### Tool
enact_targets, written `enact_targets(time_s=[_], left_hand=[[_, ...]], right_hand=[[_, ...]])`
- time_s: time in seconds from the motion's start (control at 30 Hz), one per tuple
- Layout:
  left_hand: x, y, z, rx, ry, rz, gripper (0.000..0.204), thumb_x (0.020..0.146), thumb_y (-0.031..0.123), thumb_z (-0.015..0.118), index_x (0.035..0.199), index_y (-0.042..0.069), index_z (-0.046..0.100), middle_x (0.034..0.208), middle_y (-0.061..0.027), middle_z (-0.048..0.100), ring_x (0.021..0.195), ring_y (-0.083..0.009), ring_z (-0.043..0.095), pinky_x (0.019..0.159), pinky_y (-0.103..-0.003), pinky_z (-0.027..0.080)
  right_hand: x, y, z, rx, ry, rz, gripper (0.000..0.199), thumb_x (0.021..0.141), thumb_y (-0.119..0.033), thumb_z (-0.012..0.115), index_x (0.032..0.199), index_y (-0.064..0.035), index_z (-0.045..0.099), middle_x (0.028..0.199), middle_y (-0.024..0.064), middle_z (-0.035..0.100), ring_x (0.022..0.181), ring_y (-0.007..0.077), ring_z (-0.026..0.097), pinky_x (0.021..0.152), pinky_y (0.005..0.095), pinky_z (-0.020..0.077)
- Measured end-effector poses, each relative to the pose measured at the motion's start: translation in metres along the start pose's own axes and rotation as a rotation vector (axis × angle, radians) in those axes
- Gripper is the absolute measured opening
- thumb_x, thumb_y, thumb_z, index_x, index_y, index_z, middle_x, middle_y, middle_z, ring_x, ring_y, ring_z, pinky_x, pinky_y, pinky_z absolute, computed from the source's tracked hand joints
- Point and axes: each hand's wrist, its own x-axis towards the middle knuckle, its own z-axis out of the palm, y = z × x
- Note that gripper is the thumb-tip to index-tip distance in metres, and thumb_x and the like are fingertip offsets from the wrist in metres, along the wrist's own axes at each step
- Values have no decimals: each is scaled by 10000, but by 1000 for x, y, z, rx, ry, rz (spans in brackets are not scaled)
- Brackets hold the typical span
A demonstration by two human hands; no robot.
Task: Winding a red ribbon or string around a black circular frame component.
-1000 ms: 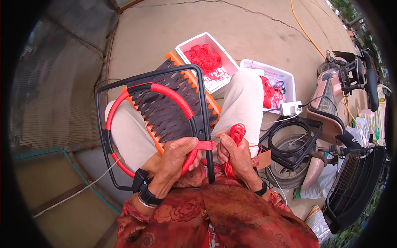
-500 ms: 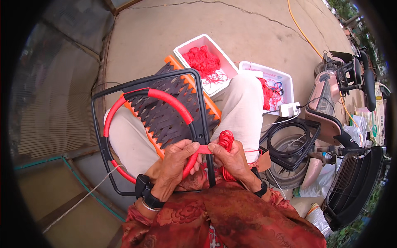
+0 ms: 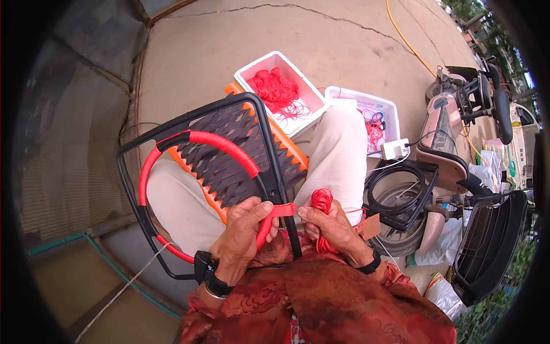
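Left grip [image 3: 246, 229] on red hoop [image 3: 197, 139], right grip [image 3: 329, 226] holding cord [image 3: 322, 200] level

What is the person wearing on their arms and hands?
No gloves: both hands are bare. The left hand has a black wristwatch with a thin metal bangle beside it. The right hand has a black band on the wrist. Red patterned sleeves cover the arms.

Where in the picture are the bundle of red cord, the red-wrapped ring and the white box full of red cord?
bundle of red cord [image 3: 322, 200], head view, on its top above the right hand.
red-wrapped ring [image 3: 220, 143], head view, on its upper arc.
white box [image 3: 312, 94], head view, on its right rim.
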Motion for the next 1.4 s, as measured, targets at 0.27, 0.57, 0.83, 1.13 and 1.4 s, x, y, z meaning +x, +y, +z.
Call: enact_targets(time_s=[0.27, 0.57, 0.83, 1.13, 1.4], left_hand=[[-5, 11, 5, 55, 42, 17, 163, 879, 145, 683, 893, -1, 614, 645, -75, 617, 470, -133, 559, 413, -231, 441], [-22, 53, -2, -10, 24, 216, 159, 894, 128, 640, 925, -22, 597, 604, -87, 568, 417, -155, 505, 390, -256, 433], [-56, 106, 2, -254, -213, 354, 400, 989, 180, 457, 1210, -153, 436, 553, -117, 477, 398, -200, 424, 342, -304, 394], [-92, 129, 24, -131, -396, 461, 539, 1011, 318, 367, 1373, -81, 338, 450, -97, 444, 275, -191, 387, 300, -297, 359], [-100, 117, 35, -182, -339, 518, 524, 995, 436, 367, 1218, -29, 462, 381, -41, 376, 250, -164, 377, 279, -273, 332]], right_hand=[[1, -16, 7, -195, -66, -100, 263, 917, -247, 670, 774, -42, 592, 606, -35, 497, 550, 42, 437, 491, 228, 352], [5, -58, 20, -279, -139, -227, 200, 883, -190, 713, 815, -26, 621, 685, -41, 562, 641, 32, 487, 560, 227, 411], [15, -111, 53, -265, -494, -463, 192, 825, -175, 768, 821, -23, 650, 705, -1, 633, 670, 52, 579, 586, 230, 467], [8, -157, 99, 160, -980, -612, 178, 912, -118, 652, 1012, 26, 623, 762, 15, 630, 712, 80, 632, 664, 242, 520], [-2, -161, 97, 244, -1040, -514, 121, 888, -89, 686, 911, 18, 635, 803, 39, 675, 769, 101, 634, 721, 274, 512]])
